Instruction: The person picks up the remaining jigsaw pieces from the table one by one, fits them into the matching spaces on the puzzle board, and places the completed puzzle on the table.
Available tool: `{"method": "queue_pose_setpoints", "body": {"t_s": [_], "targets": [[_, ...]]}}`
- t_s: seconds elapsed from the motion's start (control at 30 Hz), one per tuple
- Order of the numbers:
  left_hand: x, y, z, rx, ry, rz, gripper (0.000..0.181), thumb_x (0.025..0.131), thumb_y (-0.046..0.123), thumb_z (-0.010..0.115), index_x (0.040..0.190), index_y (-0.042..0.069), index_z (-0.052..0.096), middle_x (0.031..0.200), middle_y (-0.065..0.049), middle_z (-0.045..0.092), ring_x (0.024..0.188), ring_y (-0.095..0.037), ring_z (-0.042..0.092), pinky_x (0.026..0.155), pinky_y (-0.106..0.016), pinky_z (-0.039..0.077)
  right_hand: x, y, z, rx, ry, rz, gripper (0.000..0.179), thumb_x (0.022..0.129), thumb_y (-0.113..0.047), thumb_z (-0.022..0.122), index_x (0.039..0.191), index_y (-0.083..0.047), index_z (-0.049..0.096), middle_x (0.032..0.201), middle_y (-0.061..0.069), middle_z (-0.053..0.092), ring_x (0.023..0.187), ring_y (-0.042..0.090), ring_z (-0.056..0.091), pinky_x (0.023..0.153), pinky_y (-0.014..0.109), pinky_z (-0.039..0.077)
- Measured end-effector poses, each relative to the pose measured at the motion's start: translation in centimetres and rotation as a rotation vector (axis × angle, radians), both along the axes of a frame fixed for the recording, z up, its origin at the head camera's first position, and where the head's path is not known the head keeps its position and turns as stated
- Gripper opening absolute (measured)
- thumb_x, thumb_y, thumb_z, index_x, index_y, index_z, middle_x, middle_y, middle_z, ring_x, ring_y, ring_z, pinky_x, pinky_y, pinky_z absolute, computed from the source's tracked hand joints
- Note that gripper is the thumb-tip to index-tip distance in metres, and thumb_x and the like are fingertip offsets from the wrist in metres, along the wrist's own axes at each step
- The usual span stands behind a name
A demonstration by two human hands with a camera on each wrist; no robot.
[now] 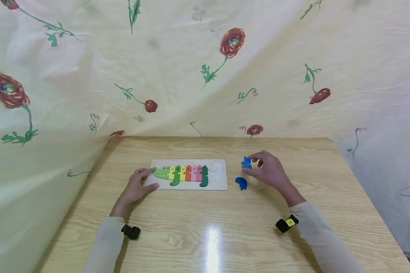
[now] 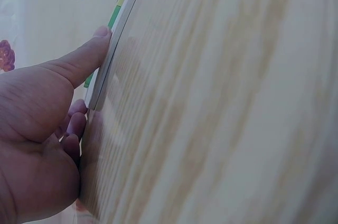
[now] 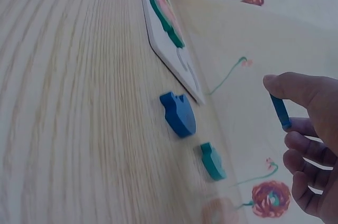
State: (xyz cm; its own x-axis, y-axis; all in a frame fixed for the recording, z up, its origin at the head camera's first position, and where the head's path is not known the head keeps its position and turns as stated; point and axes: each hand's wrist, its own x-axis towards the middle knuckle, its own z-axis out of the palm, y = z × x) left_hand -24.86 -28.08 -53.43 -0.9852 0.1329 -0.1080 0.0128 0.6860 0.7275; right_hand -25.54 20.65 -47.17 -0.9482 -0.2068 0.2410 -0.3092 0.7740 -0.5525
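A white puzzle board (image 1: pixel 219 182) lies on the table with a colourful crocodile of fitted pieces (image 1: pixel 188 173), its head at the left end. My left hand (image 1: pixel 136 185) rests on the board's left end, index finger by the crocodile's head and thumb on the near edge. In the left wrist view the thumb (image 2: pixel 87 57) lies straight along the board's edge. To the right of the board, my right hand (image 1: pixel 270 168) pinches a blue puzzle piece (image 3: pixel 280 112) between thumb and finger. A curved blue puzzle piece (image 1: pixel 242 183) lies on the table just nearer than that hand.
A small teal piece (image 3: pixel 213 161) lies beyond the curved blue one in the right wrist view. The wooden table (image 1: pixel 177 227) ends at a flowered cloth (image 1: pixel 177 76) hung behind it and along both sides. Dark cameras are strapped on both wrists.
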Motion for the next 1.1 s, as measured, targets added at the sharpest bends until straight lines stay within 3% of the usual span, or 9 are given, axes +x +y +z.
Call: {"method": "queue_pose_setpoints", "body": {"t_s": [0.23, 1.1], "targets": [[0.0, 0.0, 0.0, -0.003, -0.006, -0.001, 0.071, 0.092, 0.034, 0.077, 0.154, 0.016, 0.047, 0.156, -0.024, 0.03, 0.139, -0.045, 0.03, 0.113, -0.066, 0.03, -0.1, -1.3, -0.2, -0.013, -0.008, 0.034, 0.049, 0.081, -0.035, 0.088, 0.116, -0.004, 0.074, 0.101, 0.012, 0.067, 0.085, 0.029, 0.062, 0.068, 0.034, 0.049], [-0.2, -0.1, -0.2, 0.015, 0.004, 0.003, 0.071, 0.091, 0.031, 0.079, 0.153, 0.016, 0.048, 0.155, -0.023, 0.032, 0.138, -0.043, 0.032, 0.113, -0.064, 0.031, -1.3, -6.0, -1.5, -0.032, -0.052, 0.079, 0.049, 0.08, -0.037, 0.088, 0.117, -0.008, 0.075, 0.1, 0.006, 0.065, 0.084, 0.02, 0.058, 0.07, 0.033, 0.05]]}}
